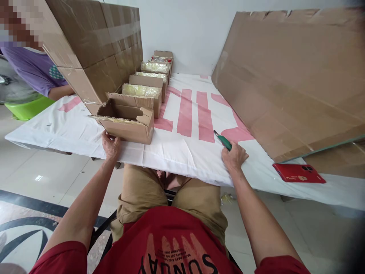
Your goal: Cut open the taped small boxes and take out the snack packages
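**Box at my left hand, cutter in my right**

My left hand (111,146) rests, fingers loosely curled, against the near wall of the open cardboard box (125,121), gripping nothing. The box lies straight ahead of that hand, its long axis running across me. My right hand (234,156), well to the right of the box, is closed around a green cutter (222,140), whose tip points back toward the box.
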The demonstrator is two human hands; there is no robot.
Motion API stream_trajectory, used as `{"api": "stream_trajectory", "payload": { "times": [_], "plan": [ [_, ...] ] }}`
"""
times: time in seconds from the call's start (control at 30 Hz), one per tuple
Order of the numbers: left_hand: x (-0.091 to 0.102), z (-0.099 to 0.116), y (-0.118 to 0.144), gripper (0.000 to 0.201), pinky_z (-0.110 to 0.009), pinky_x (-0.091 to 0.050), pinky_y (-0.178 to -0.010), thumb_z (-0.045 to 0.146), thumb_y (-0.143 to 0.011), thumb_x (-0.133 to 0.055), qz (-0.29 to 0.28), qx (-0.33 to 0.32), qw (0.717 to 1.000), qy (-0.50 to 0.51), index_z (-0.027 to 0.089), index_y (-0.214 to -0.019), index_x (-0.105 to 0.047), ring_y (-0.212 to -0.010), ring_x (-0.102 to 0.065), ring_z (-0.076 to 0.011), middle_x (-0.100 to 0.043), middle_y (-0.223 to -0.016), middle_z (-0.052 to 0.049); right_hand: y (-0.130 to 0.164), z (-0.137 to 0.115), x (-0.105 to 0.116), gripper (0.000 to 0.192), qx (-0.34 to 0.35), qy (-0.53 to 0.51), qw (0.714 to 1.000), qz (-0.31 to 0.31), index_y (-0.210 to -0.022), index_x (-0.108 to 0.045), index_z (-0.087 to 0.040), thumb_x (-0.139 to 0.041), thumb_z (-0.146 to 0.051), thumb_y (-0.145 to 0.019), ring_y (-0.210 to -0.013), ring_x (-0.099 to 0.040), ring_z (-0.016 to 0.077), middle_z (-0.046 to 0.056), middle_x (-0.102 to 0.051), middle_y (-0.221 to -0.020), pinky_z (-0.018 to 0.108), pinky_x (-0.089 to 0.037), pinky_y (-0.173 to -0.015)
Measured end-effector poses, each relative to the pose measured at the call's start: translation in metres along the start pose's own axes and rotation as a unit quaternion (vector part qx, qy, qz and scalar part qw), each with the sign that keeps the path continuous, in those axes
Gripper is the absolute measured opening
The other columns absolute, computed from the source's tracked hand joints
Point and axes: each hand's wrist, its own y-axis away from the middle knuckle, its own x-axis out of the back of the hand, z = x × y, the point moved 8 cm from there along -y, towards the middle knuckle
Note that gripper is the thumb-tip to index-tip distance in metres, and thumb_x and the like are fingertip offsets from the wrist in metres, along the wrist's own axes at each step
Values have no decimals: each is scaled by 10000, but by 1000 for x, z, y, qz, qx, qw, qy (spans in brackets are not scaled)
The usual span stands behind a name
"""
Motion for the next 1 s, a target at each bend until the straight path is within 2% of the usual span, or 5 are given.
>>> {"api": "stream_trajectory", "payload": {
  "times": [0.37, 0.6, 0.8, 1.0],
  "plan": [
    [-4, 2, 2, 701, -344, -527, -835, 205, -676, -606, -17, -9, 1000, 15, 205, -1369, -505, -835, -624, -191, -693, -1058, -33, -7, 9, -1, 524, -9, -17, 1000, 6, -1296, -704, -128, -544, -330, -839, -1176, -587, 436, 229, -710, -1240, 628, -407, -1016],
    [-4, 7, 6, 737, -356, -534, -829, 211, -671, -611, -27, -16, 999, 23, 209, -1402, -520, -823, -633, -202, -704, -1064, -47, -8, 11, 0, 524, -9, -33, 999, 25, -1293, -726, -156, -544, -314, -828, -1191, -608, 468, 227, -722, -1229, 653, -428, -1004],
    [-4, 8, 7, 714, -394, -543, -934, 207, -683, -622, -21, -19, 999, 30, 220, -1392, -534, -965, -664, -237, -710, -1174, -78, -11, 13, 0, 538, -1, -32, 999, 18, -1283, -737, -159, -528, -365, -832, -1159, -619, 497, 243, -727, -1185, 672, -436, -957],
    [-4, 1, 7, 703, -393, -541, -969, 213, -698, -632, -14, -9, 999, 34, 223, -1393, -527, -1041, -669, -241, -699, -1237, -85, -8, 9, 3, 541, 24, -29, 999, 21, -1294, -716, -183, -474, -408, -866, -1231, -618, 500, 233, -721, -1264, 658, -441, -972]
  ]
}}
